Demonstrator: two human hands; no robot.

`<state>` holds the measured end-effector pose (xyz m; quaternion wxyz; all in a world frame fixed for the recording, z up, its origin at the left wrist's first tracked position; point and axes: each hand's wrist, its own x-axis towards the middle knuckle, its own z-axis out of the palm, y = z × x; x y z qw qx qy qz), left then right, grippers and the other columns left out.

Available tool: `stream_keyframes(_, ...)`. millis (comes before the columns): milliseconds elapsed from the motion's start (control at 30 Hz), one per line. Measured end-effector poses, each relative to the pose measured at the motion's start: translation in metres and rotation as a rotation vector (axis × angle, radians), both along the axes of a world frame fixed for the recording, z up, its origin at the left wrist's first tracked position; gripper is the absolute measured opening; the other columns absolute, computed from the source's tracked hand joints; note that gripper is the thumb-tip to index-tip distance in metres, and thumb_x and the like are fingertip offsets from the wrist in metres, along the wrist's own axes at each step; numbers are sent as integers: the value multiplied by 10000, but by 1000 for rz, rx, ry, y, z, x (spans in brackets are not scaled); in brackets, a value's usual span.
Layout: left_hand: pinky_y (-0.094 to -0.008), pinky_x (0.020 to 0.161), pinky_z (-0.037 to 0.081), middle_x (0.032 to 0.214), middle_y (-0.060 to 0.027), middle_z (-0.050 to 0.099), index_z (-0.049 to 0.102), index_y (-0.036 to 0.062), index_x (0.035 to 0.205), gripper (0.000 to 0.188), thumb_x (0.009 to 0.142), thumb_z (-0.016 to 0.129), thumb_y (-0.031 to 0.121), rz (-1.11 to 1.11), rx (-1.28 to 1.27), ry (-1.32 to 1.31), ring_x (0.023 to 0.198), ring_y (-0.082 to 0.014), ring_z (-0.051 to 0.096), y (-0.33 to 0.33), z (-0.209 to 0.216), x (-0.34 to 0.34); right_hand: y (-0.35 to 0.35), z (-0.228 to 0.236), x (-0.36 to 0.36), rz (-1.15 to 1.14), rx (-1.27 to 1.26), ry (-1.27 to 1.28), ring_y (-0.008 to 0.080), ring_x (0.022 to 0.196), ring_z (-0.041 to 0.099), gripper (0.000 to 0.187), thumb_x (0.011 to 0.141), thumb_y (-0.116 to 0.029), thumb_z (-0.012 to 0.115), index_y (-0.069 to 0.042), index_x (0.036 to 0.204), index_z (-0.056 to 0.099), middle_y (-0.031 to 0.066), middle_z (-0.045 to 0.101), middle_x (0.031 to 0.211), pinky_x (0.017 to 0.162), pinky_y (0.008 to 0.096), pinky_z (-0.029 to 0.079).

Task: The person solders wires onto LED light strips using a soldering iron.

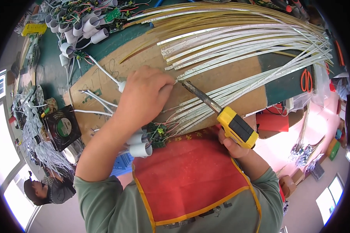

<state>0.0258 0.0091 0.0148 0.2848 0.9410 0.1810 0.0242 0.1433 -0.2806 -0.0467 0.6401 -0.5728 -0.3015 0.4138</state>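
My right hand (235,145) is wrapped round the yellow and black handle of a soldering iron (237,126). The iron's dark tip points up and left, close to my left fingertips and the end of a thin white LED strip (206,68). My left hand (147,91) is closed in a pinch there; what its fingers hold is too small and hidden to make out. A white cylinder with a cable (121,86) shows beside the left hand's knuckles. Below my left wrist lie white tubular housings (140,150) and a green circuit board (158,134) with thin wires.
Cardboard (237,75) covers part of the green table (99,48). Many LED strips fan to the right. White housings with boards (91,25) are piled at the far left. A black fan (62,127) stands left, orange-handled scissors (306,80) lie right. Another person (52,190) sits at lower left.
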Motion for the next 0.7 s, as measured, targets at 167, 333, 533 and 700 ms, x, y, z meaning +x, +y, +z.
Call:
stream_keyframes(167, -421, 902, 456, 965, -97, 682, 703, 60, 947, 124, 857, 660, 135, 1, 26, 23, 1010, -322, 597, -2, 0, -1, -5, -2, -1, 21, -48, 31, 203, 742, 586, 313, 890, -223, 716, 10, 1062, 598, 70, 608, 855, 689, 321, 469)
stream_keyframes(333, -421, 901, 458, 960, -95, 681, 703, 63, 944, 123, 854, 661, 136, 5, 31, 36, 1008, -320, 598, -2, 2, 1, -4, -3, -3, 14, -43, 23, 207, 747, 588, 297, 891, -226, 714, 6, 1042, 607, 72, 608, 851, 687, 327, 468)
stream_keyframes(533, -421, 893, 464, 952, -96, 680, 701, 61, 936, 116, 852, 660, 130, 9, 31, 33, 995, -323, 600, -2, 2, 1, -3, -2, -1, 24, -56, -31, 208, 744, 585, 273, 891, -228, 711, -2, 1014, 619, 72, 602, 845, 673, 330, 459)
stream_keyframes(700, -420, 895, 466, 947, -98, 679, 699, 58, 933, 113, 849, 659, 123, 10, 32, 12, 991, -325, 600, -2, 1, 1, -2, -13, -5, 15, 31, -48, 126, 508, 447, 510, 899, -257, 701, 73, 1201, 455, 72, 512, 667, 463, 249, 368)
